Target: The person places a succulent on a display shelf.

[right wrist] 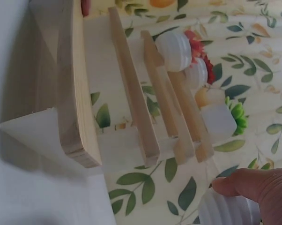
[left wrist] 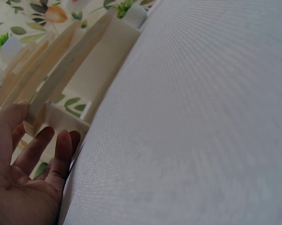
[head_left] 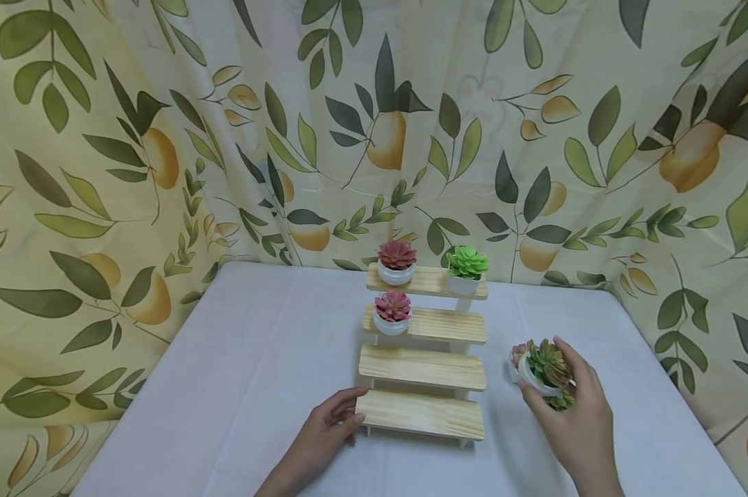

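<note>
Right hand (head_left: pixel 580 417): fingers pinching the reddish-green potted succulent (head_left: pixel 546 364)
Potted succulent: between thumb and fingers, right of the wooden stand (head_left: pixel 425 367)
Left hand (head_left: pixel 326 429): fingers gripping the stand's lowest step (head_left: pixel 420 413), left end

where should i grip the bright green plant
Take the green plant by its white pot, probably pinching front and back below the spreading leaves, from the right: it sits upright near the right end of the top step, with a red plant to its left.

Smooth wooden stand (head_left: pixel 421 367); ribbed pot (right wrist: pixel 229 209), perhaps ceramic; matt woven tablecloth (left wrist: pixel 178 122).
</note>
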Motion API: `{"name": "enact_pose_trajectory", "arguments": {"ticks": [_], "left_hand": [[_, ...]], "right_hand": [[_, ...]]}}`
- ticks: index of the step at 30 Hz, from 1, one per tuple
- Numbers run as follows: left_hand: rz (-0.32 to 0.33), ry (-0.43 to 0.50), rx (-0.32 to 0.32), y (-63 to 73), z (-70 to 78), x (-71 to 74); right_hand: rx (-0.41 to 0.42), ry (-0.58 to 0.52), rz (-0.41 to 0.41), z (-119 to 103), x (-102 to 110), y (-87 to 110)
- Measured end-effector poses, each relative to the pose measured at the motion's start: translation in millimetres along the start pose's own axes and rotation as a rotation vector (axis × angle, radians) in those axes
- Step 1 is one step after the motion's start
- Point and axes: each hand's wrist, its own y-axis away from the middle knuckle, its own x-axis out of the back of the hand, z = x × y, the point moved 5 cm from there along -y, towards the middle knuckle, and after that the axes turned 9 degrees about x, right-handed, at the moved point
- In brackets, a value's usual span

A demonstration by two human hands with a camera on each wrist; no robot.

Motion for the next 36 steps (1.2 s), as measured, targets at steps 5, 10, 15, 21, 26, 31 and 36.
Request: {"name": "enact_pose_trajectory", "arguments": {"ticks": [5, 10, 15, 21, 26, 31, 36], "left_hand": [[0.002, 0.003, 0.002, 0.7, 0.4, -0.2], [0.004, 0.014, 0.005, 2.6, 3.9, -2.0], [-0.003, 0.009, 0.004, 2.9, 4.9, -1.9], [0.001, 0.0, -0.009, 2.1, 4.3, -1.3], [0.003, 0.003, -0.011, 3.0, 5.6, -2.8], [0.007, 0.011, -0.008, 3.8, 6.4, -2.8], [0.01, 0.01, -0.002, 3.6, 6.7, -2.1]], "right_hand": [[0.035, -0.022, 0.012, -3.8, -1.3, -2.0], [0.056, -0.028, 0.007, -6.2, -1.6, -2.2], [0.067, -0.03, 0.014, -10.9, -3.5, -2.6], [0.119, -0.072, 0.016, -20.4, -9.3, -6.9], [0.135, -0.087, 0.006, -28.6, -13.3, -10.8], [0.161, -0.093, -0.003, -36.2, -16.1, -13.5], [0.184, -0.119, -0.024, -41.6, -19.4, -15.3]]}}
